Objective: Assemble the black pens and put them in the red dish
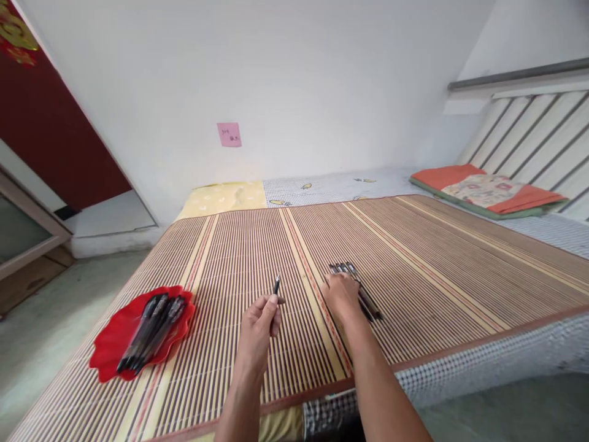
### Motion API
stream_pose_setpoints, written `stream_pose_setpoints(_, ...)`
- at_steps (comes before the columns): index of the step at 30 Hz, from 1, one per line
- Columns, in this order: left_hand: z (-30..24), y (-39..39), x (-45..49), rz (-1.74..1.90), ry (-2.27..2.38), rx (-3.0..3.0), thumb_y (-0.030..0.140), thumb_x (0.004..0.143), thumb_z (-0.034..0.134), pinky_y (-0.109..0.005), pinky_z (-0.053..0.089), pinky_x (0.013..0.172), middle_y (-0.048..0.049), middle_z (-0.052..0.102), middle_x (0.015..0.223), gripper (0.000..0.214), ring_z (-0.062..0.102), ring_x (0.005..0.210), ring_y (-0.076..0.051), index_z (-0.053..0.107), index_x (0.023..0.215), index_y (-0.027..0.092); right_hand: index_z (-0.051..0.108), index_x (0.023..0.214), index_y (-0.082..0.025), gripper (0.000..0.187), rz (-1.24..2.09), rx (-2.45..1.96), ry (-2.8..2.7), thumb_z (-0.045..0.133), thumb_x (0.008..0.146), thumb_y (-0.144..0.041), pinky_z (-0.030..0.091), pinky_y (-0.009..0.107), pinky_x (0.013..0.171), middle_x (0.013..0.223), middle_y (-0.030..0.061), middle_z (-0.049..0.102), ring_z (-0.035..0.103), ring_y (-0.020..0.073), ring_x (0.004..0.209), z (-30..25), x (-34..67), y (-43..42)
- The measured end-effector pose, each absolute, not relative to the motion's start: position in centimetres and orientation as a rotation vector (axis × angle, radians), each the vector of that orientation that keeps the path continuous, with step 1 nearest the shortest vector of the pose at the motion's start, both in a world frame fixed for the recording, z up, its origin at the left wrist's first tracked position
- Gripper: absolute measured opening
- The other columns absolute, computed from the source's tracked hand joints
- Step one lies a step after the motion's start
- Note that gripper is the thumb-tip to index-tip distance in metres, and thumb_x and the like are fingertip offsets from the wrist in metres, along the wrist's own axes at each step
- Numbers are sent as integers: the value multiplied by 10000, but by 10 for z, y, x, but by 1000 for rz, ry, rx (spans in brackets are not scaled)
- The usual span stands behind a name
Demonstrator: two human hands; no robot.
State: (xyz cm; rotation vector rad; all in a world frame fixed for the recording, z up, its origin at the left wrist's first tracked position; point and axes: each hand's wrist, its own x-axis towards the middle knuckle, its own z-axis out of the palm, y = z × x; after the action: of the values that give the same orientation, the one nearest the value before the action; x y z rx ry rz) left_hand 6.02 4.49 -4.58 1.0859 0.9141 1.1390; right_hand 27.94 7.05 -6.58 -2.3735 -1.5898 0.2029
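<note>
- Striped bamboo mat (414,258) covers a bed; white wall behind w/ pink note (229,134); folded cushion (488,190) far right.
- Red plate (100,357) at mat's left edge, heap of black pens (151,328) in it, well apart from both hands.
- left hand (260,322) pinches one pen (277,284), tip up, off the mat.
- right hand (341,296) lies palm down on row of pens (368,304) at mat centre; gripping or just touching, can't tell.
</note>
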Motion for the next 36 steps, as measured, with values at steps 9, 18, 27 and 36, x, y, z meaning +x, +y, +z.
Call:
stream_pose_setpoints(9,-42,45,57,1145,902,1070,598,831,765,-218,289,502,53,487,611,460,366,507,-73,689,872,146,758,1151,-124,313,163,-2359,-1652,535,966,-240,361,461,1098,1321,212,702,506,344,1385,-71,272,74)
stream_pose_setpoints(18,-43,47,54,1151,930,1087,604,861,727,-228,297,521,52,486,602,460,367,510,-78,690,890,146,700,1275,-94,384,106,-2377,-1618,507,1005,-287,304,496,1135,1484,244,583,405,376,1471,-75,267,75)
stream_pose_setpoints(27,-44,47,57,1143,908,1063,665,838,721,-219,276,488,57,465,584,520,344,490,-72,694,864,146,754,994,-150,149,175,-2243,-1781,618,940,-175,407,332,857,1035,130,782,702,253,1020,-67,241,71)
stream_pose_setpoints(36,-52,49,56,1136,899,1083,648,838,729,-216,278,483,52,465,590,502,363,498,-75,713,880,148,743,1124,-152,219,246,-2212,-1728,657,923,-156,436,334,770,981,165,780,714,282,951,-68,236,70)
